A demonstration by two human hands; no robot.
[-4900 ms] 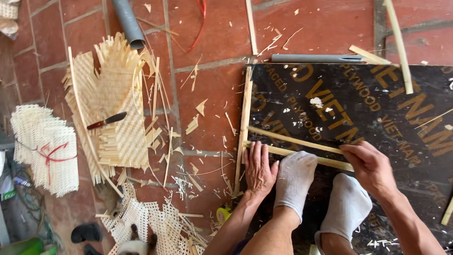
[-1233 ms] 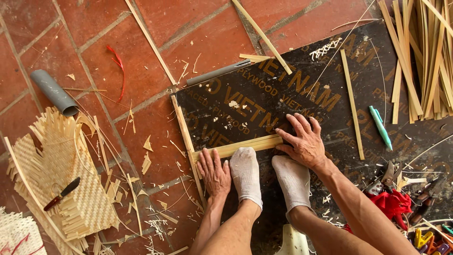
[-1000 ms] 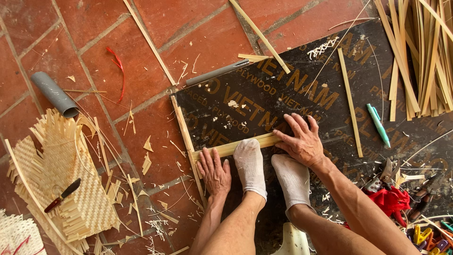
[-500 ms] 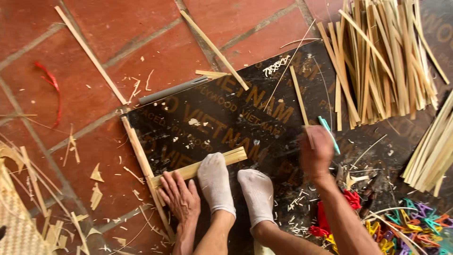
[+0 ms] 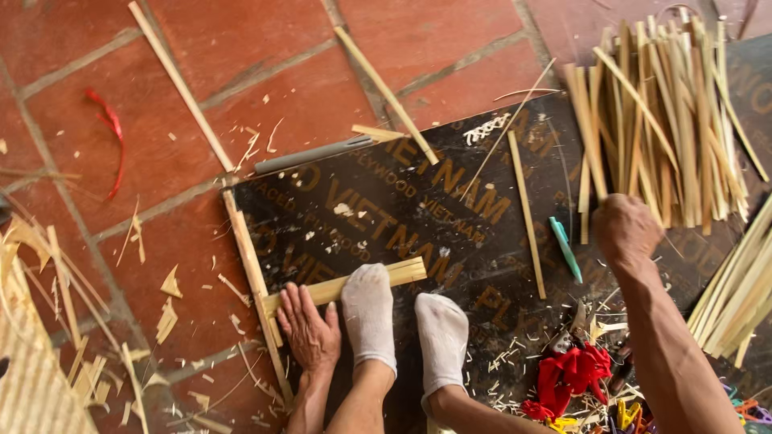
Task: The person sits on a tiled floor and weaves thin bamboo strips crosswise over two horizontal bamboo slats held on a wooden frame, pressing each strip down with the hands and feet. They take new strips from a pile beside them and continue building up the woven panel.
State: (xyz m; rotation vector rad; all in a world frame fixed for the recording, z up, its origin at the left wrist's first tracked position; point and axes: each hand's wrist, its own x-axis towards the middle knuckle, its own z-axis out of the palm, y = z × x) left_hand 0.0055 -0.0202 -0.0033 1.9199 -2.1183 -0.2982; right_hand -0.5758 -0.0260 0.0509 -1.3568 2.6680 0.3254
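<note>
— Left hand (image 5: pixel 310 329)?
— Lying flat and open, pressing the bamboo slats (image 5: pixel 342 287) near the board's (image 5: pixel 386 209) left edge.
— Right hand (image 5: pixel 626 229)?
— Reaching into the strip bundle (image 5: pixel 667 120) at the board's right edge; grip impossible to tell.

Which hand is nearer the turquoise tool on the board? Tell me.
Right. The right hand is just to the right of the turquoise tool, by the bamboo strips; the left hand is far off, on the flat slat.

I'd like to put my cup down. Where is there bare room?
The red tile floor at top, between two stray bamboo sticks, is barest. The dark board is open between the pressed bamboo slats and the bamboo strip pile. Crowded: the pile, where the right hand reaches.
</note>
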